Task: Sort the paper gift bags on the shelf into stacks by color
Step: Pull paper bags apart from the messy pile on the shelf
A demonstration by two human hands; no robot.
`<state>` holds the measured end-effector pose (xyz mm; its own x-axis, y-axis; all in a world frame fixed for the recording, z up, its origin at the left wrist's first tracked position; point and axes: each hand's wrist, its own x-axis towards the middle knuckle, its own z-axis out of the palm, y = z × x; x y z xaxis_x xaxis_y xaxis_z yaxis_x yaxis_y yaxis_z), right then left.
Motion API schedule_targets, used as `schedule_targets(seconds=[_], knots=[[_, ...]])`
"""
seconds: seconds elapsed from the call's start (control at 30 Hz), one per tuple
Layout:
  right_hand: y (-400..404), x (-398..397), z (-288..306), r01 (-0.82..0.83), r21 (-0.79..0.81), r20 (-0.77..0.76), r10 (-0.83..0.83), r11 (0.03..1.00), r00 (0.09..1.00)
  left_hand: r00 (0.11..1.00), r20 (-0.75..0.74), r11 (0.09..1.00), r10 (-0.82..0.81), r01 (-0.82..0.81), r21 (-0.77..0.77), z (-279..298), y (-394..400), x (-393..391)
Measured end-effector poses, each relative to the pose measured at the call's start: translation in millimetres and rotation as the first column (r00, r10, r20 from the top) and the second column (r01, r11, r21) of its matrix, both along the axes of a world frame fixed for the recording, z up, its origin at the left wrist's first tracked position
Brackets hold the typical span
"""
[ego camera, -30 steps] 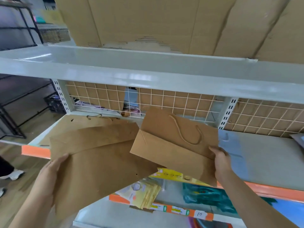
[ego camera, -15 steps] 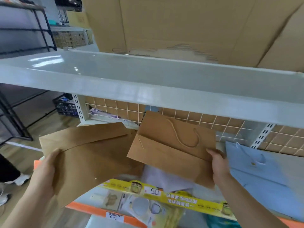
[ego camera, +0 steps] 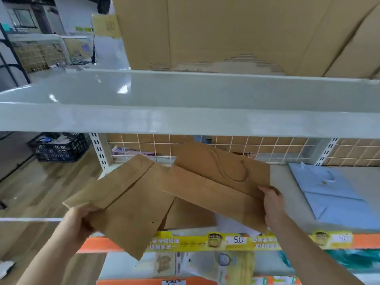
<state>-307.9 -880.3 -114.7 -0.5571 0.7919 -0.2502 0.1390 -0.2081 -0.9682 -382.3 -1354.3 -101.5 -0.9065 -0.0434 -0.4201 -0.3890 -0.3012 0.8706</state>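
Note:
My left hand [ego camera: 77,224] grips the lower left corner of a flat brown paper bag [ego camera: 127,204], tilted over the shelf's front edge. A second brown bag [ego camera: 207,182] with a rope handle hangs flat over the shelf, held at its right edge by my right hand [ego camera: 272,204]. The two bags overlap slightly in the middle. Beneath them another brown bag [ego camera: 189,218] lies on the shelf. A light blue bag [ego camera: 333,196] lies flat at the right, with a white sheet or bag [ego camera: 232,223] partly hidden under the brown ones.
The grey shelf [ego camera: 283,182] has an orange front rail with yellow price strips [ego camera: 236,241]. A wire grid [ego camera: 267,147] backs it. The upper shelf [ego camera: 185,99] overhangs close above, with cardboard on it. A black crate [ego camera: 59,147] stands on the floor at left.
The camera has shifted left and up. The left bag has swung more upright and closer to the right bag, with a third brown bag now showing under them. Both hands keep their hold.

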Motion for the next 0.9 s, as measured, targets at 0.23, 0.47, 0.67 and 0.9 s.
schedule_targets(seconds=[0.23, 0.47, 0.67, 0.9], knots=[[-26, 3, -1, 0.042, 0.006, 0.03, -0.042, 0.999, 0.999, 0.994, -0.047, 0.985, -0.094, 0.086, -0.147, 12, -22, -5], [-23, 4, 5, 0.044, 0.001, 0.076, -0.044, 0.999, 0.996, 0.867, 0.287, 0.774, -0.407, 0.495, -0.396, 22, 3, -34], [-14, 6, 11, 0.021, 0.007, 0.066, -0.021, 1.0, 0.998, 0.882, 0.157, 0.843, -0.444, 0.47, -0.261, 19, 44, -22], [-17, -9, 14, -0.028, -0.04, 0.052, 0.03, 0.999, 0.998, 0.989, -0.123, 0.992, -0.088, 0.075, -0.102, 2, 26, 9]])
